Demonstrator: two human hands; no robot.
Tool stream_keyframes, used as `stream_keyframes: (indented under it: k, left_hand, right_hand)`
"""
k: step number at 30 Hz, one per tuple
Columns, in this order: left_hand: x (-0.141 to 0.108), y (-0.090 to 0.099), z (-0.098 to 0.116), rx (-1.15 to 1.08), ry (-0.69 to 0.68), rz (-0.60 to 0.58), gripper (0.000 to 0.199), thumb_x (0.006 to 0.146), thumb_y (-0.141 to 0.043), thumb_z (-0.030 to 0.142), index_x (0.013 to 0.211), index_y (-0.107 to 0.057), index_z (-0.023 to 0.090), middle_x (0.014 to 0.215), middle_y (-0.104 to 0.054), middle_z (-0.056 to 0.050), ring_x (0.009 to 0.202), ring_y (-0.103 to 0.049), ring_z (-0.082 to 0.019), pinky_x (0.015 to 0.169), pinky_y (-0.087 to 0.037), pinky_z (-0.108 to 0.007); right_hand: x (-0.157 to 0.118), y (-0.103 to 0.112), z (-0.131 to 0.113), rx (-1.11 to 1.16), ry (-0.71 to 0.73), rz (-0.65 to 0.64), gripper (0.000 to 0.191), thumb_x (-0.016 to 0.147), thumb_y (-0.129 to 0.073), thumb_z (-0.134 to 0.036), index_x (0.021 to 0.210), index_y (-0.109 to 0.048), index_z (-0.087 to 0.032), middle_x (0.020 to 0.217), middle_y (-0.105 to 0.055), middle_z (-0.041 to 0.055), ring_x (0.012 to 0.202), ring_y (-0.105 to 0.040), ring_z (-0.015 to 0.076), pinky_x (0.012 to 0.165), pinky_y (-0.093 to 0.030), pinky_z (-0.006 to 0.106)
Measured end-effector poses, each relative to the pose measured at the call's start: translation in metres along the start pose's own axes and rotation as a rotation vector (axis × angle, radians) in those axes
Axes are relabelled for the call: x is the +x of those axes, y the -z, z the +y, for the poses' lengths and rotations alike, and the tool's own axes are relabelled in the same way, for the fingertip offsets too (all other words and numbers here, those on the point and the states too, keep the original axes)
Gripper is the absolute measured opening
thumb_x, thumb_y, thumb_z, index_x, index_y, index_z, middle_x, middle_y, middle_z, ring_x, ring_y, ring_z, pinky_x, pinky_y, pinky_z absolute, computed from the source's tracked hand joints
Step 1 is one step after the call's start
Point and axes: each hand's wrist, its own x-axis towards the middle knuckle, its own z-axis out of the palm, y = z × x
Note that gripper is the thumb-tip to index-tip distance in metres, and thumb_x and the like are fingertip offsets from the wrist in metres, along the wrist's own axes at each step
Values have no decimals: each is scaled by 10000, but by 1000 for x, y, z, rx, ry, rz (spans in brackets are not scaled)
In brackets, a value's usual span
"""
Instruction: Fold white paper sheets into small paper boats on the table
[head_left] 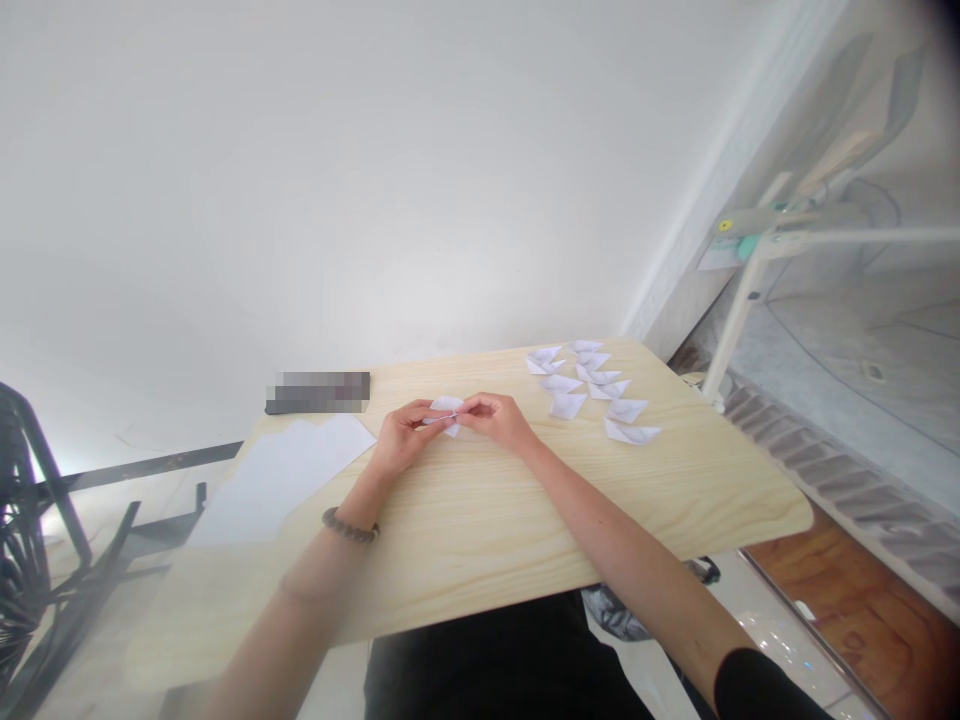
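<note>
A small piece of folded white paper [448, 405] is held between both hands above the middle of the table. My left hand [405, 435] pinches its left side, with thumb and fingers closed on it. From the right, my right hand [496, 420] grips the same paper between thumb and fingertips. The fingers cover part of the folds, so its full shape is hidden. Several folded white paper boats [628, 430] sit to the right of my right hand, grouped toward the back right of the table.
White paper sheets [277, 475] lie spread on the left of the pale wooden table [480, 540]. Behind them is a dark, pixelated object [319, 393]. A white wall [420, 200] rises behind the table. A black chair [45, 480] stands at left, a white metal frame [739, 320] at right.
</note>
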Motion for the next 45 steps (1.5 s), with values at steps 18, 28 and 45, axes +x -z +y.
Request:
stream_keyframes:
  k: [18, 28, 45]
  left_hand:
    - [3, -2, -7, -345, 296, 49, 347, 653, -619, 388, 840, -628, 96, 797, -662, -73, 758, -600, -184, 756, -481, -339]
    - [4, -3, -7, -325, 288, 94, 350, 578, -675, 390, 753, -599, 96, 774, -663, -90, 725, -608, -192, 716, -485, -342]
    - [3, -4, -10, -366, 321, 68, 449, 597, -666, 372, 939, -519, 120, 723, -666, -66, 658, -614, -171, 669, -491, -330]
  right_hand:
    - [1, 0, -5, -5, -72, 81, 280, 645, -592, -421, 670, -554, -145, 641, -601, 7, 618, -581, 127, 603, -472, 242]
    - [0, 0, -2, -46, -31, 67, 281, 661, -576, -424, 660, -547, -145, 658, -604, 13, 616, -578, 122, 595, -474, 242]
    - [2, -2, 0, 39, -34, 61, 271, 643, -593, -401, 677, -449, -174, 633, -554, -15, 571, -549, 108, 532, -479, 243]
